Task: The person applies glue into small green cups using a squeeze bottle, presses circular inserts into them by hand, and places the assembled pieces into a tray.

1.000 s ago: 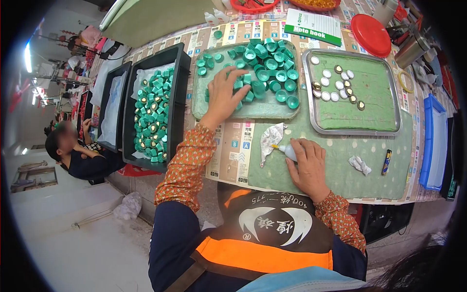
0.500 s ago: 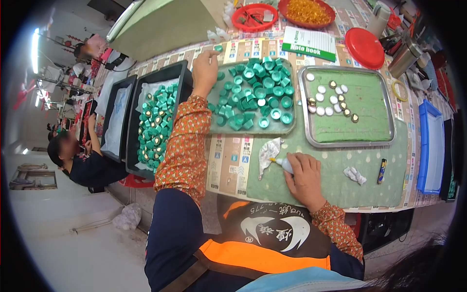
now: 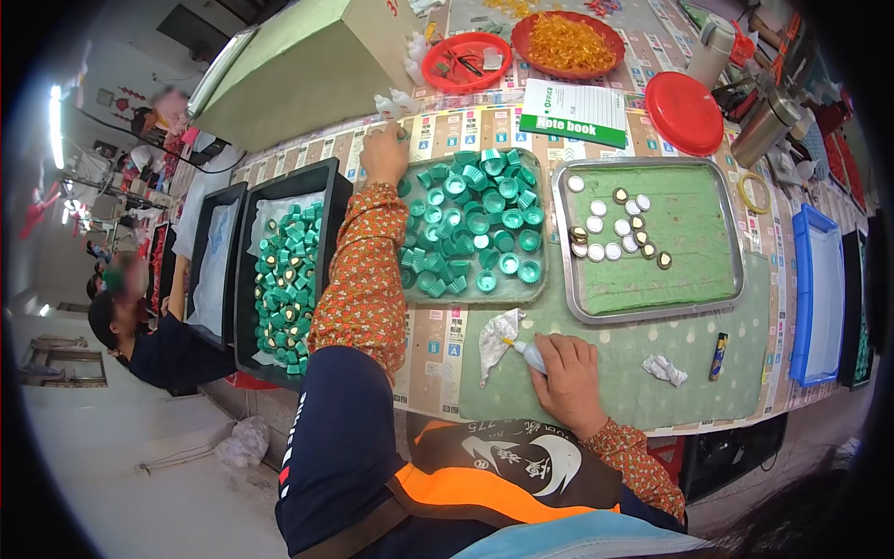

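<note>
My left hand (image 3: 385, 154) is past the far left corner of a shallow tray (image 3: 548, 279) of green fluted cups (image 3: 477, 224). Its fingers are curled together, and whatever they may hold is hidden. In my right hand (image 3: 570, 380) is a small squeeze bottle (image 3: 531, 356) with a yellow tip, tilted toward a crumpled white cloth (image 3: 501, 340) on the green mat. To the right, a metal tray (image 3: 568, 279) lined in green carries white discs (image 3: 612, 252) and gold-coloured round pieces (image 3: 638, 224).
Left stands a black bin (image 3: 337, 200) of green cups, some with gold pieces. Behind are a red basket (image 3: 466, 63), a dish of amber bits (image 3: 570, 45), a notebook (image 3: 573, 114), a red lid (image 3: 684, 114) and flasks. A blue tray (image 3: 819, 298) lies right. Another person (image 3: 154, 340) sits left.
The view has shifted, so the trays appear lower. A green cup seen by my left fingertips earlier no longer shows there. My right hand still holds the bottle near the cloth.
</note>
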A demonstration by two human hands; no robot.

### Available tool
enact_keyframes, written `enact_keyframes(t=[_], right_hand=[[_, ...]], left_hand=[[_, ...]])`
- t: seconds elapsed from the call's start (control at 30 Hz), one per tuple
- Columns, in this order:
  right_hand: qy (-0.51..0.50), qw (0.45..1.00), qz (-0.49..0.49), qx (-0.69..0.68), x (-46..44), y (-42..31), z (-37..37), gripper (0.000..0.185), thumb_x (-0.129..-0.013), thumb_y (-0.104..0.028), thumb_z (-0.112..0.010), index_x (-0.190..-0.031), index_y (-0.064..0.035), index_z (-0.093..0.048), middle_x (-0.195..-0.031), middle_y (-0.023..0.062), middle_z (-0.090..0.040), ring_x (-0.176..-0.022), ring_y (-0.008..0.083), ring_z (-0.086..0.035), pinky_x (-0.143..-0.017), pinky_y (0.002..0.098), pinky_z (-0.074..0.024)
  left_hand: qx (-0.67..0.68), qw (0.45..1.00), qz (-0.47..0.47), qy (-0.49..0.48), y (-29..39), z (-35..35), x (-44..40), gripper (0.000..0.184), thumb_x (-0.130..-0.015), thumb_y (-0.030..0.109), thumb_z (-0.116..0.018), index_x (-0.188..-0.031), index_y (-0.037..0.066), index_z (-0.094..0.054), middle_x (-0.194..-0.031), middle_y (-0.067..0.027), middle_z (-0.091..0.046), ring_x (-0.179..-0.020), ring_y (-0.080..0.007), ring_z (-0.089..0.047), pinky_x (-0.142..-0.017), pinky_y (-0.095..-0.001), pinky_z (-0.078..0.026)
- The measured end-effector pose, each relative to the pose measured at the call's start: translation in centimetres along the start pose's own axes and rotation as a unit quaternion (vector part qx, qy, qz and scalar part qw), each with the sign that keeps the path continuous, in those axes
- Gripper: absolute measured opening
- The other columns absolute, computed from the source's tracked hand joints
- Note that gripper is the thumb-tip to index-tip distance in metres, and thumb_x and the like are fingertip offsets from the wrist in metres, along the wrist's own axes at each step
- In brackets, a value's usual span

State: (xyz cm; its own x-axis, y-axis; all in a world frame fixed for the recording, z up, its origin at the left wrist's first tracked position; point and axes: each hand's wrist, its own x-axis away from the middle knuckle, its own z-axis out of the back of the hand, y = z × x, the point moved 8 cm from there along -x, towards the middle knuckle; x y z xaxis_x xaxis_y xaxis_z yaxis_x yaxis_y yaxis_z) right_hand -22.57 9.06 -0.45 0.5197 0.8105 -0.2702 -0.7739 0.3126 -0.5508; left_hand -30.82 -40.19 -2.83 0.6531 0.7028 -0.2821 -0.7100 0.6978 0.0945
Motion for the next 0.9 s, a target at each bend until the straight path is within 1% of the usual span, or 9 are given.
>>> enact_keyframes(t=[0.27,0.4,0.47,0.53,0.6,0.73,0.77,0.87,0.9], right_hand=[[0.006,1.000,0.008,-0.002,0.0,-0.1,0.0,0.052,-0.078,-0.011,-0.076,-0.128,-0.0048,-0.059,-0.114,0.0107,-0.060,-0.104,0.0297,-0.056,-0.087,0.0444,-0.0412],[0.011,1.000,0.010,-0.003,0.0,-0.2,0.1,0.054,-0.077,-0.010,-0.076,-0.128,-0.0047,-0.059,-0.115,0.0110,-0.061,-0.104,0.0302,-0.057,-0.087,0.0443,-0.0412],[0.008,1.000,0.007,-0.007,0.1,-0.1,0.0,0.055,-0.077,-0.009,-0.075,-0.129,-0.0050,-0.059,-0.116,0.0118,-0.061,-0.105,0.0317,-0.056,-0.088,0.0452,-0.0411],[0.006,1.000,0.001,-0.015,0.2,0.0,-0.3,0.056,-0.077,-0.009,-0.075,-0.130,-0.0057,-0.059,-0.116,0.0131,-0.061,-0.106,0.0343,-0.056,-0.090,0.0470,-0.0409],[0.010,1.000,0.004,-0.019,0.2,-0.1,-0.3,0.055,-0.077,-0.009,-0.075,-0.129,-0.0058,-0.059,-0.116,0.0131,-0.061,-0.106,0.0344,-0.056,-0.090,0.0469,-0.0409],[0.015,1.000,0.014,-0.007,0.3,-0.1,-0.1,0.054,-0.078,-0.009,-0.074,-0.129,-0.0048,-0.059,-0.116,0.0122,-0.060,-0.106,0.0318,-0.056,-0.087,0.0450,-0.0408],[0.018,1.000,0.014,-0.008,0.3,0.0,-0.1,0.054,-0.078,-0.009,-0.074,-0.130,-0.0050,-0.059,-0.116,0.0122,-0.060,-0.106,0.0318,-0.056,-0.087,0.0450,-0.0408],[0.019,1.000,0.015,-0.016,0.5,0.0,0.0,0.054,-0.078,-0.009,-0.074,-0.130,-0.0056,-0.058,-0.117,0.0122,-0.060,-0.107,0.0319,-0.056,-0.087,0.0451,-0.0406],[0.020,1.000,0.015,-0.018,0.5,0.1,0.0,0.054,-0.078,-0.009,-0.074,-0.130,-0.0057,-0.058,-0.117,0.0122,-0.060,-0.107,0.0319,-0.056,-0.087,0.0451,-0.0406]], left_hand=[[-0.007,0.995,-0.069,0.077,-0.5,-1.1,-0.2,0.019,-0.092,0.025,-0.061,-0.096,0.007,-0.065,-0.098,-0.0156,-0.068,-0.096,-0.0372,-0.065,-0.080,-0.0536,-0.053],[0.251,0.966,-0.043,0.042,3.5,1.8,1.2,0.020,-0.092,0.022,-0.060,-0.096,0.003,-0.064,-0.096,-0.0188,-0.070,-0.097,-0.0390,-0.065,-0.085,-0.0494,-0.052],[0.384,0.919,-0.087,-0.014,7.5,2.8,2.4,0.022,-0.093,0.024,-0.060,-0.097,0.002,-0.063,-0.100,-0.0185,-0.070,-0.099,-0.0352,-0.066,-0.088,-0.0438,-0.052],[0.443,0.872,-0.202,-0.050,11.8,2.6,3.4,0.025,-0.094,0.026,-0.059,-0.100,0.002,-0.063,-0.107,-0.0180,-0.071,-0.101,-0.0335,-0.067,-0.092,-0.0402,-0.051],[0.401,0.871,-0.214,-0.188,15.0,2.2,5.2,0.036,-0.103,0.028,-0.052,-0.124,0.000,-0.061,-0.128,-0.0147,-0.068,-0.113,-0.0264,-0.064,-0.102,-0.0360,-0.047],[0.357,0.859,-0.252,-0.267,17.2,3.0,7.8,0.027,-0.102,0.024,-0.050,-0.106,0.000,-0.060,-0.125,-0.0143,-0.070,-0.104,-0.0260,-0.066,-0.094,-0.0382,-0.050],[0.344,0.866,-0.274,-0.238,17.1,3.8,8.4,0.021,-0.099,0.021,-0.051,-0.095,0.000,-0.057,-0.119,-0.0139,-0.072,-0.100,-0.0272,-0.067,-0.090,-0.0397,-0.051],[0.338,0.862,-0.330,-0.184,15.6,5.5,10.7,0.016,-0.094,0.017,-0.055,-0.097,0.001,-0.058,-0.116,-0.0138,-0.072,-0.098,-0.0292,-0.066,-0.088,-0.0403,-0.052],[0.343,0.863,-0.330,-0.170,15.0,6.5,11.6,0.013,-0.087,0.016,-0.060,-0.091,0.005,-0.054,-0.104,-0.0125,-0.073,-0.095,-0.0350,-0.066,-0.089,-0.0428,-0.051]])
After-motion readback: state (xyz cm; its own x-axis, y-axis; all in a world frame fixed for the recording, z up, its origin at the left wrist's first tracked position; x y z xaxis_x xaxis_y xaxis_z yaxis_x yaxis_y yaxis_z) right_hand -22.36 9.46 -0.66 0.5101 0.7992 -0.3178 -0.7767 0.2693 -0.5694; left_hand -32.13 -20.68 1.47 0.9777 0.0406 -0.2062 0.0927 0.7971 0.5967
